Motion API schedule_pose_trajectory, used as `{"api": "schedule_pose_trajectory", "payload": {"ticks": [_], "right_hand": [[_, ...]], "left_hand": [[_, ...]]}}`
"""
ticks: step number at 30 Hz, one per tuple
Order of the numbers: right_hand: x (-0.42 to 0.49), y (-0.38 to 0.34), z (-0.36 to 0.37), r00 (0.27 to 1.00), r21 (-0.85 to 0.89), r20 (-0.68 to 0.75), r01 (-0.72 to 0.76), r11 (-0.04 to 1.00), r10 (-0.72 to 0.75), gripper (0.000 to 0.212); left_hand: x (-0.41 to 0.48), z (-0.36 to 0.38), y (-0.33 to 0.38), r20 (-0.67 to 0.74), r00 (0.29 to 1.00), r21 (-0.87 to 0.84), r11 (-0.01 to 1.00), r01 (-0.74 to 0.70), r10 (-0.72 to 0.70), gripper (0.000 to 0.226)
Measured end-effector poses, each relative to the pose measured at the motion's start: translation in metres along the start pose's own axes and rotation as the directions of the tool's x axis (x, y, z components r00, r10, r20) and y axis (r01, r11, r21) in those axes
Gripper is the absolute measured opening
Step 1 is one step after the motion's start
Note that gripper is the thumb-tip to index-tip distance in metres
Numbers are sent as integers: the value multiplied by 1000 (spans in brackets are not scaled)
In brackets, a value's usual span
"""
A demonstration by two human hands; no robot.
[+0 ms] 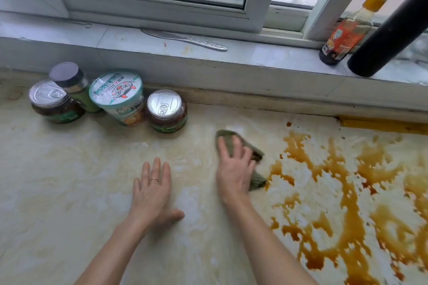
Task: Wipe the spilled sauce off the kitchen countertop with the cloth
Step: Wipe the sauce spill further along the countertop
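Now, right hand (234, 169): fingers spread and laid flat, palm down, pressing on the cloth (254, 152); nothing curled, nothing pinched.
Cloth: dull green, rumpled and soft-looking, lying on the countertop (58, 180) under that hand, its near corner touching the left edge of the sauce (353, 220).
Left hand (151, 192): flat on bare counter just left of the right one, fingers straight and close together, thumb out to the side, a thin ring (154, 179) on one finger; it holds nothing.
Sauce: glossy orange-brown, splashed in ragged puddles and streaks across the right side of the counter, reaching the lower right corner of the view.
Countertop: pale, cream-veined, smooth and shiny like polished stone.
Back left: two glass jars (166, 111) with pull-tab metal lids, a printed paper tub (120, 97) and a grey-capped bottle (71, 85), bunched against the wall, well clear of the spill.
Window sill (254, 53): a metal table knife (185, 39) lies flat; at the right stand a sauce bottle (347, 32) with an orange nozzle and a matte black cylinder (389, 30).
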State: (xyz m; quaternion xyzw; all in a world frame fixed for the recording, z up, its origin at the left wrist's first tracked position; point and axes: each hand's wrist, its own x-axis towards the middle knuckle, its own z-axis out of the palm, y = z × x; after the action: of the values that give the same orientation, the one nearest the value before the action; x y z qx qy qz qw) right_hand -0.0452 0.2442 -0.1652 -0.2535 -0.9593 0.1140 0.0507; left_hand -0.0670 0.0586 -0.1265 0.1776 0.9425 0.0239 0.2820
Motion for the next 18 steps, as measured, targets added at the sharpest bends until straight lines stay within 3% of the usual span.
{"api": "schedule_pose_trajectory", "payload": {"ticks": [3, 5, 6, 9, 11, 14, 16, 18], "right_hand": [[-61, -7, 9, 949, 8, 26, 313, 950, -314, 59], [-59, 17, 6, 918, -21, 21, 396, 918, -395, 59], [-47, 32, 2, 942, -32, 11, 334, 942, -334, 61], [-18, 68, -13, 999, -76, -22, -47, 996, 45, 66], [-24, 63, -16, 992, -37, -41, -122, 992, 121, 69], [-77, 28, -9, 998, 20, -14, 60, 998, -60, 71], [-116, 19, 2, 967, 29, -22, 254, 967, -253, 63], [-127, 35, 3, 934, 12, -21, 358, 934, -358, 62]], "left_hand": [[0, 4, 0, -19, 1000, -8, 1000, 6, -6, 128], [1, 4, -2, -24, 1000, -10, 1000, 8, -9, 129], [2, 4, -2, -22, 1000, -13, 1000, 12, -12, 129], [2, 3, -1, -18, 999, -24, 999, 27, -27, 129], [2, 4, 1, -13, 999, -27, 999, 37, -37, 130], [3, 5, 2, -13, 999, -45, 998, 46, -47, 131], [3, 5, 0, -21, 998, -47, 998, 51, -52, 132], [3, 5, 0, -23, 998, -51, 998, 49, -50, 132]]}}
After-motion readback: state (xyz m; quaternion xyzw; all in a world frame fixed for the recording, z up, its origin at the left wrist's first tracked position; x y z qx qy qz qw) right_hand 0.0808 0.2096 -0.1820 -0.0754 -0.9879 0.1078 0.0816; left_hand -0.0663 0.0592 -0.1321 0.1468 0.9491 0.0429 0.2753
